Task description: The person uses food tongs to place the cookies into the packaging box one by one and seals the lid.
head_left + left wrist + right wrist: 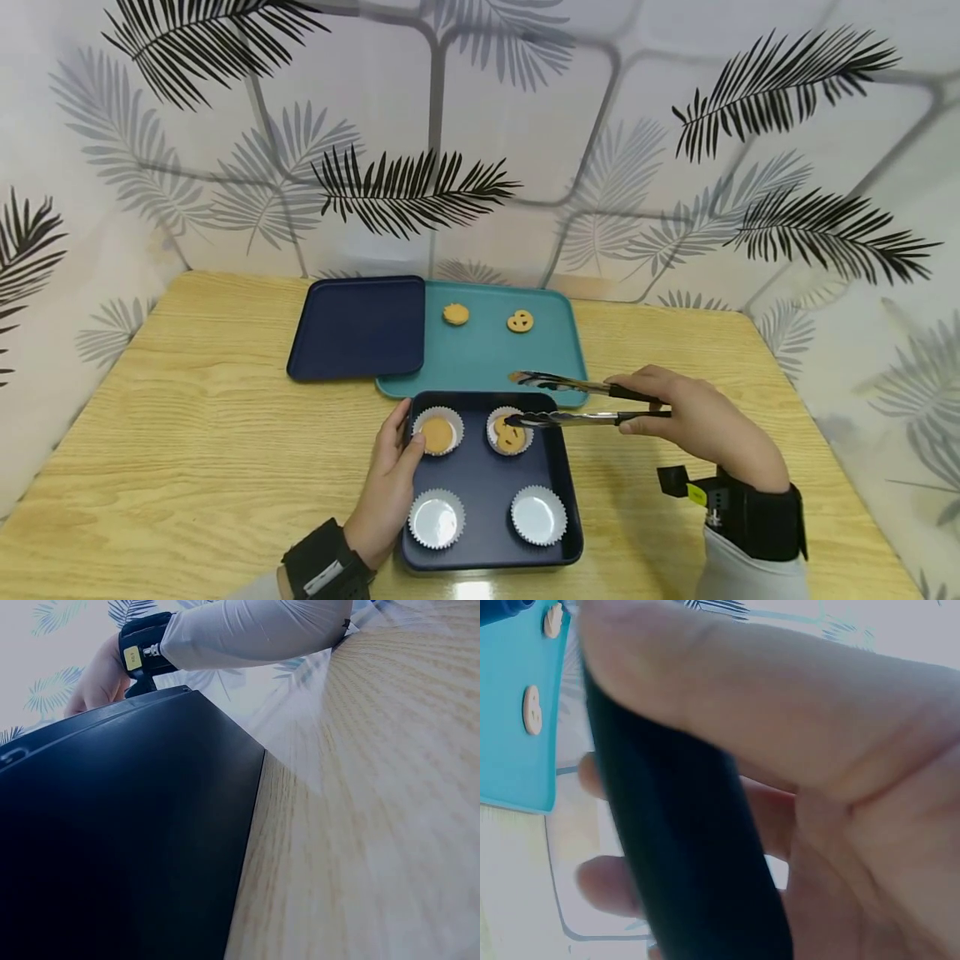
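Observation:
My left hand (390, 479) grips the left wall of a deep dark blue box (491, 479), the thumb over the rim. Tongs (592, 418) with black handles are held in my right hand (697, 417), their arms spread apart. The nearer tip lies over the cookie (511, 437) in the upper right paper cup (491, 446); the other tip hovers above the teal tray. Another round cookie (437, 434) sits in the upper left cup. Two white cups (437, 518) stand in the lower half. Close up, the right wrist view shows a black handle (682, 832) under the thumb.
Behind the box lies a teal tray (495, 358) bearing a cookie with a jagged edge (455, 314) and a pretzel-shaped cookie (520, 321). A flat dark blue tray (358, 325) overlaps its left end. A leaf-patterned curtain (517, 125) hangs behind the wooden table (187, 433).

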Available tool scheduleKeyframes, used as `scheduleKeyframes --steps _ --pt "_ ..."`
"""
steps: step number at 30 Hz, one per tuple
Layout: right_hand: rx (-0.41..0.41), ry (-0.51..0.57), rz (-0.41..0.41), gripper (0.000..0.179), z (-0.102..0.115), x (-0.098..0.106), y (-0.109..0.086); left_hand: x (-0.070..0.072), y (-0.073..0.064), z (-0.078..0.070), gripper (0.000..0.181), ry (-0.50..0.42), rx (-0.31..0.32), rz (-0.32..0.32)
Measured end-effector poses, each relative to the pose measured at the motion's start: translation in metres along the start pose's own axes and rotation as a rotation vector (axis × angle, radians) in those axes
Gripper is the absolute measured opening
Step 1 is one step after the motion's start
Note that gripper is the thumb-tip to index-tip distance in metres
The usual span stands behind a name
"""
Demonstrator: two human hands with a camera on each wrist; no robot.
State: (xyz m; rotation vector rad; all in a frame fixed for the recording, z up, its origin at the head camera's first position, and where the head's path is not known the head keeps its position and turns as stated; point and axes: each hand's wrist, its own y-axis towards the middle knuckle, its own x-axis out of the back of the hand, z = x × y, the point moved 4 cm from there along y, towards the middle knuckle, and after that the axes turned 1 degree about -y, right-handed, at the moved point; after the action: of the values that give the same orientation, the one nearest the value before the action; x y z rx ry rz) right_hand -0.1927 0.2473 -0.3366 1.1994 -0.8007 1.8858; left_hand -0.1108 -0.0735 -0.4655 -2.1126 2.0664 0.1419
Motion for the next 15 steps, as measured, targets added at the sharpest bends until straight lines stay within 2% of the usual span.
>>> scheduleKeyframes --steps 5,11,15 --pt "-0.028 -0.001 -0.074 0.06 -0.004 0.0 0.009 0.0 0.001 -0.001 0.057 0.001 -0.002 -0.001" --pt "-0.166 -0.037 -0.159 0.067 -0.017 -0.008 0.021 0.0 0.0 -0.002 0.057 0.005 -0.004 0.007" --pt "-0.198 -0.061 -0.206 0.068 -0.02 -0.021 0.033 0.0 0.0 -0.002 0.057 0.006 -0.006 0.005"
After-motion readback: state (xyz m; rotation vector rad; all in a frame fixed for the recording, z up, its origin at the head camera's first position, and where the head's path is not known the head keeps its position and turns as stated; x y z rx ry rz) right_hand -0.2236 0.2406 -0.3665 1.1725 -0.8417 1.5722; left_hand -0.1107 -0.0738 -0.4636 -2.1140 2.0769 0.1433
